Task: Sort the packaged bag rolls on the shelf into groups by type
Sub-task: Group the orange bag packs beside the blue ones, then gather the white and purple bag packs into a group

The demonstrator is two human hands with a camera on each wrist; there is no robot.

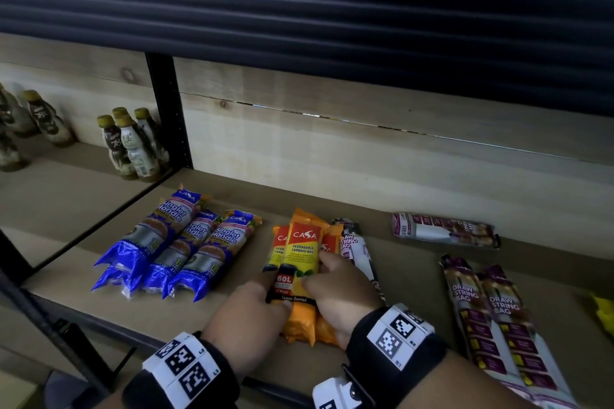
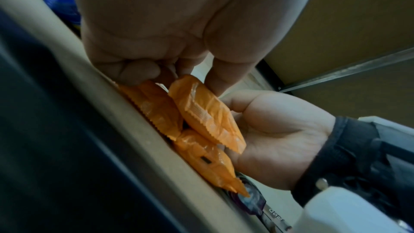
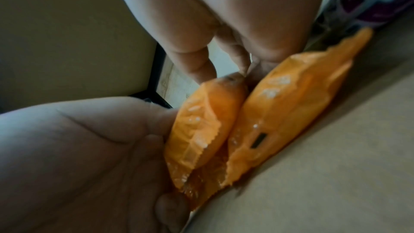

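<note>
Three orange CASA garbage bag packs (image 1: 304, 256) lie stacked at the middle of the shelf (image 1: 415, 279), one on top of two. My left hand (image 1: 275, 295) grips the stack from its left side, thumb on the top pack (image 2: 206, 112). My right hand (image 1: 319, 272) grips it from the right, its fingers curled beside the right-hand pack (image 3: 291, 104). Blue Singlet Handle packs (image 1: 186, 242) lie grouped to the left. A purple-and-white drawstring bag pack (image 1: 357, 249) lies against the stack's right side.
Two drawstring packs (image 1: 498, 315) lie side by side at the right front, another (image 1: 442, 230) crosswise at the back right. A yellow item (image 1: 604, 312) shows at the right edge. Bottles (image 1: 133, 146) stand in the bay to the left beyond a black post (image 1: 169, 109).
</note>
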